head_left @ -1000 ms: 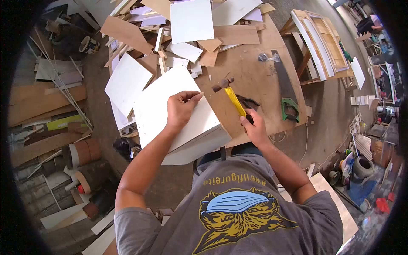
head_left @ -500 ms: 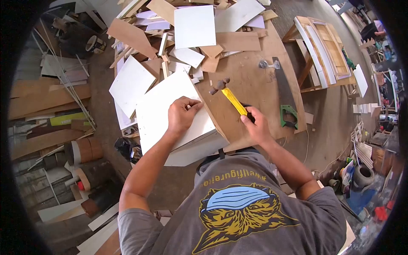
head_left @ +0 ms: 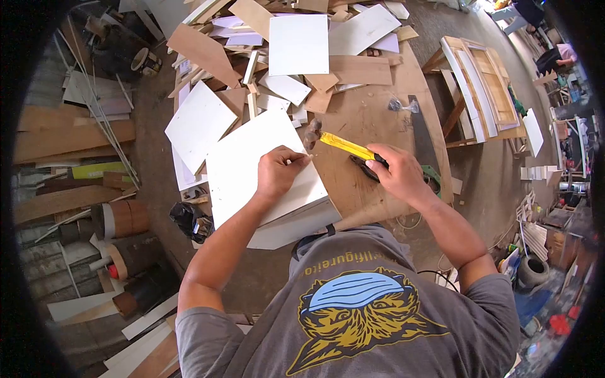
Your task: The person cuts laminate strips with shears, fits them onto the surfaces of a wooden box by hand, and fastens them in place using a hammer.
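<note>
A white box-like wooden piece (head_left: 242, 154) rests at the near left of the workbench, its flat panel facing up. My left hand (head_left: 277, 173) lies on this panel by its right edge, thumb and fingertips pinched together. Whatever sits in that pinch is too small to make out. In my right hand (head_left: 400, 173) is a hammer (head_left: 346, 146) with a yellow and black handle. Its rusty metal head hovers just beyond my left fingertips, close to the panel's edge. Below the handle, a dark hand tool (head_left: 364, 169) lies on the bench, partly covered.
Wood offcuts and white boards (head_left: 299, 47) pile up across the bench's far side. A green-handled saw (head_left: 431, 178) and a clear plastic bag (head_left: 403, 105) lie on the right. Beyond stands a wooden frame on legs (head_left: 482, 88). More planks (head_left: 75, 151) fill the left floor.
The hammer has tipped left, bringing its head nearer my left fingers. My right hand has risen and shifted right. My left hand sits slightly further right, still pinched.
</note>
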Demonstrator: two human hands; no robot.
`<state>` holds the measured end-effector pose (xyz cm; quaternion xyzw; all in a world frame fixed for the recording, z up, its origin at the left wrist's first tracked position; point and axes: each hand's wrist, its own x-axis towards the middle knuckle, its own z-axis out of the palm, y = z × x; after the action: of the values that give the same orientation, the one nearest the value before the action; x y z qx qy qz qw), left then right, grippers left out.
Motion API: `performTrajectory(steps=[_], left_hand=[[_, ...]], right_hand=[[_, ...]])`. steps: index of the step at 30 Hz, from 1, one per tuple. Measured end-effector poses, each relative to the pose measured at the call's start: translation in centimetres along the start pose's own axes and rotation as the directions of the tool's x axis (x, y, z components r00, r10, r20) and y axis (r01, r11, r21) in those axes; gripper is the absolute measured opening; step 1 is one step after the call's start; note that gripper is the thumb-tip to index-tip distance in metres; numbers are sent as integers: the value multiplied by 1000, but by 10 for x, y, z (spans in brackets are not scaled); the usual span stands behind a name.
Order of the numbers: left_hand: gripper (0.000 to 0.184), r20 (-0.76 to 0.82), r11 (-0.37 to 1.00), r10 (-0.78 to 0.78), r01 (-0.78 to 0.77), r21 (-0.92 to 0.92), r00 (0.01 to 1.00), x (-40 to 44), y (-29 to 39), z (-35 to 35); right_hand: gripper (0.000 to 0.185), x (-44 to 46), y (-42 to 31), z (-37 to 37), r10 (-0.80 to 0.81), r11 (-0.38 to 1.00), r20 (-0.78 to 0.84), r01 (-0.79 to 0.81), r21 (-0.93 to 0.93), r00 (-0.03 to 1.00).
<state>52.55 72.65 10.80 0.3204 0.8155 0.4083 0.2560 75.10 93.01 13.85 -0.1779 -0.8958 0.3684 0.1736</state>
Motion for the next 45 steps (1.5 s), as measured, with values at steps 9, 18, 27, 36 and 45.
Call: performTrajectory(steps=[9, 18, 27, 36, 45], left_hand=[[20, 1, 999, -9, 9, 33, 1000, 2, -3, 2], [18, -1, 1000, 11, -11, 29, 1000, 3, 0, 0], [18, -31, 996, 90, -89, 19, 995, 4, -12, 2], [18, -22, 995, 70, -69, 68, 997, 6, -11, 1], [30, 21, 927, 172, -169, 335, 985, -13, 3, -15]], right_hand=[[29, 20, -19, -17, 41, 988, 163, -15, -157, 986], [28, 34, -22, -29, -1, 978, 199, 42, -202, 980], [29, 38, -22, -34, -34, 964, 236, 94, -249, 971], [28, 44, -26, -36, -35, 962, 258, 102, -252, 965], [28, 43, -23, -43, 19, 970, 243, 40, -238, 970]])
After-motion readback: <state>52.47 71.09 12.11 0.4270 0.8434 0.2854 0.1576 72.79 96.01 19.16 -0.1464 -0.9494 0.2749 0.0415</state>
